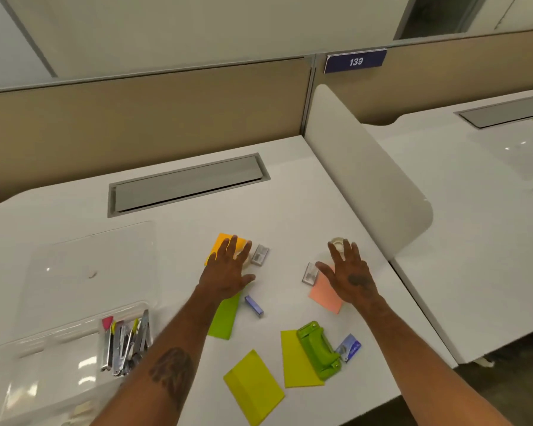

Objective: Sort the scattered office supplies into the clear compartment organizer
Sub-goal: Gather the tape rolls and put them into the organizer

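Left hand (pixel 228 273) flat, fingers spread over the orange sticky pad (pixel 219 246). Right hand (pixel 350 279) spread too, holding nothing, partly covering the pink pad (pixel 323 298), tape roll (pixel 338 241) at its fingertips.

I'm looking at an open-plan office. My white desk (pixel 290 195) has a grey cable hatch (pixel 188 184) and backs onto a beige partition (pixel 136 118) carrying a blue plate (pixel 355 60) numbered 139. A curved white divider (pixel 366 173) splits it from a neighbouring desk (pixel 474 226) with its own hatch (pixel 505 112). Around me lie sticky notes (pixel 253 385) and a green punch (pixel 317 348).
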Action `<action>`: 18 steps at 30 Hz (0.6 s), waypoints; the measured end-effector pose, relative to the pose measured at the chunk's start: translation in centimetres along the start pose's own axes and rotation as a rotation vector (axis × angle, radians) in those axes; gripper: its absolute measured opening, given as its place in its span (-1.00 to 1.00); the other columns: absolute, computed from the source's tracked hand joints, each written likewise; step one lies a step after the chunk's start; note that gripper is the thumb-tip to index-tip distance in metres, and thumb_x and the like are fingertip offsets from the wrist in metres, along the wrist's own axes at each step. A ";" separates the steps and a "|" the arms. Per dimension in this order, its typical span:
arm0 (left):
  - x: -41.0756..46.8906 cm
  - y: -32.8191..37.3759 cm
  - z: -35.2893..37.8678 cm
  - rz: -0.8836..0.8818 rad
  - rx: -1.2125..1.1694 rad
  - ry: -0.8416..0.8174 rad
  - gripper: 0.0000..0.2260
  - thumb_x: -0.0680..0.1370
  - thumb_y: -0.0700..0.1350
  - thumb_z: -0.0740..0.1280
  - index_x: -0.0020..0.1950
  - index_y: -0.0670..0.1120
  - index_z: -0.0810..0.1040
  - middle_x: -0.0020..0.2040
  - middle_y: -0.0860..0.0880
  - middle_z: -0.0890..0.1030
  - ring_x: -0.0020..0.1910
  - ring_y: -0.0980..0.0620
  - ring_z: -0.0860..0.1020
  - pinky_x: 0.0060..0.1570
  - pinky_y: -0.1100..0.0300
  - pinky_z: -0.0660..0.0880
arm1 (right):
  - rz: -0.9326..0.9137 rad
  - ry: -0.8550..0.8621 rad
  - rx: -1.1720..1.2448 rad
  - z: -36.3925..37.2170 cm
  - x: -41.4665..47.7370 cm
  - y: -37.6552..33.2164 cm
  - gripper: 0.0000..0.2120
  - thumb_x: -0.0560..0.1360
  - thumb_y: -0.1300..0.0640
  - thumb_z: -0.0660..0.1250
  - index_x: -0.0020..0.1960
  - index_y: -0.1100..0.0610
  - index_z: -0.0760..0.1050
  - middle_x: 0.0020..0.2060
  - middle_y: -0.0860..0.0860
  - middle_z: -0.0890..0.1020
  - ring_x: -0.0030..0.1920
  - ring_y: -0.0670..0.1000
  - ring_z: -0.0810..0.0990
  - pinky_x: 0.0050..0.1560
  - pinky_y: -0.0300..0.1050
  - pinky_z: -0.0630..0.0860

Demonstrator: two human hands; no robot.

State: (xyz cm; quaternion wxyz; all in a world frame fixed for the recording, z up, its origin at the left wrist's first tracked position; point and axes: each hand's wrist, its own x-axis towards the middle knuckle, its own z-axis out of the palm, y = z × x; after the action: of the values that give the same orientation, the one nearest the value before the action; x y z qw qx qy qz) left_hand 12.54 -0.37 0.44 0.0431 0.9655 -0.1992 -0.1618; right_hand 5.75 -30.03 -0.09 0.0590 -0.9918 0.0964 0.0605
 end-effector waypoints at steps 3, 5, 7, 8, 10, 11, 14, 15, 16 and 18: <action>1.2 0.3 0.4 -0.013 -0.002 -0.030 -0.32 0.60 0.22 0.13 0.59 0.09 -0.16 0.60 -0.10 -0.20 0.58 -0.11 -0.15 0.51 -0.09 0.06 | -0.002 -0.039 0.008 0.3 1.5 1.0 -0.05 0.30 -0.47 -0.45 0.55 -0.04 0.01 0.55 0.16 0.02 0.55 0.18 -0.02 0.36 0.14 0.32; 1.8 0.4 0.5 -0.022 -0.010 -0.039 -0.33 0.61 0.22 0.12 0.59 0.08 -0.16 0.60 -0.10 -0.19 0.59 -0.10 -0.14 0.51 -0.08 0.09 | 0.010 -0.055 0.026 0.4 2.5 1.0 -0.15 0.35 -0.41 -0.34 0.55 -0.07 0.00 0.55 0.15 0.01 0.55 0.16 -0.03 0.37 0.13 0.32; 2.2 0.3 0.5 -0.023 -0.042 -0.046 -0.31 0.60 0.23 0.14 0.59 0.08 -0.14 0.61 -0.09 -0.17 0.59 -0.09 -0.11 0.50 -0.06 0.13 | 0.007 -0.068 0.022 0.5 3.3 0.9 -0.24 0.42 -0.35 -0.28 0.54 -0.07 0.01 0.55 0.16 0.03 0.55 0.17 -0.01 0.35 0.12 0.34; 2.4 0.3 0.6 -0.024 -0.056 -0.048 -0.30 0.59 0.23 0.16 0.60 0.07 -0.13 0.61 -0.08 -0.15 0.59 -0.08 -0.09 0.50 -0.06 0.14 | 0.003 -0.082 0.002 0.7 3.6 0.9 -0.33 0.49 -0.30 -0.22 0.54 -0.07 0.00 0.55 0.16 0.02 0.55 0.17 0.00 0.35 0.11 0.35; 2.6 0.4 0.7 -0.035 -0.057 -0.038 -0.30 0.60 0.17 0.20 0.60 0.02 -0.09 0.61 -0.07 -0.08 0.58 -0.08 -0.04 0.49 -0.04 0.16 | -0.014 -0.117 -0.029 1.3 4.2 1.2 -0.46 0.61 -0.17 -0.04 0.54 -0.08 -0.02 0.55 0.14 0.00 0.55 0.16 0.00 0.37 0.11 0.34; 2.6 0.4 0.7 -0.043 -0.040 -0.026 -0.32 0.60 0.13 0.21 0.60 0.00 -0.05 0.60 -0.07 -0.02 0.57 -0.08 0.00 0.47 -0.02 0.19 | -0.019 -0.133 -0.035 1.6 4.5 1.3 -0.48 0.62 -0.10 0.01 0.54 -0.07 0.00 0.55 0.14 0.00 0.54 0.16 0.01 0.38 0.11 0.32; 2.4 0.5 0.8 -0.038 0.063 0.017 -0.46 0.61 0.01 0.19 0.57 -0.01 0.13 0.54 -0.07 0.18 0.48 -0.08 0.18 0.28 0.01 0.37 | -0.003 -0.147 0.031 1.8 4.9 1.6 -0.53 0.61 0.10 0.09 0.51 -0.03 0.14 0.53 0.13 0.08 0.50 0.15 0.08 0.37 0.08 0.29; 2.2 0.4 0.8 -0.033 0.082 0.021 -0.50 0.61 -0.02 0.19 0.55 0.00 0.18 0.50 -0.06 0.24 0.44 -0.10 0.24 0.20 0.01 0.41 | 0.005 -0.137 0.058 1.8 4.8 1.6 -0.53 0.60 0.14 0.10 0.50 -0.02 0.18 0.52 0.12 0.12 0.49 0.14 0.11 0.35 0.07 0.32; 2.1 0.3 0.7 -0.031 0.087 0.020 -0.52 0.61 -0.03 0.19 0.53 0.01 0.22 0.46 -0.05 0.28 0.40 -0.10 0.28 0.16 0.01 0.43 | 0.013 -0.113 0.072 1.8 4.8 1.6 -0.54 0.60 0.14 0.11 0.49 -0.01 0.21 0.50 0.12 0.16 0.46 0.14 0.16 0.31 0.07 0.36; 1.7 0.0 0.4 -0.032 0.075 0.028 -0.52 0.60 -0.02 0.21 0.52 0.02 0.23 0.42 -0.04 0.32 0.36 -0.09 0.32 0.14 0.01 0.44 | 0.024 -0.033 0.084 1.6 4.5 1.2 -0.58 0.60 0.10 0.13 0.46 0.02 0.27 0.43 0.13 0.27 0.38 0.15 0.26 0.22 0.09 0.45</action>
State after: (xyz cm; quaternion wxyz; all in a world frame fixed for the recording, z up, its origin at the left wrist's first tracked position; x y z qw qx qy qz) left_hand 13.93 -1.05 -0.45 0.0070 0.9717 -0.1889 -0.1415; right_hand 9.76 -31.78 -2.41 0.1013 -0.9860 0.1099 0.0733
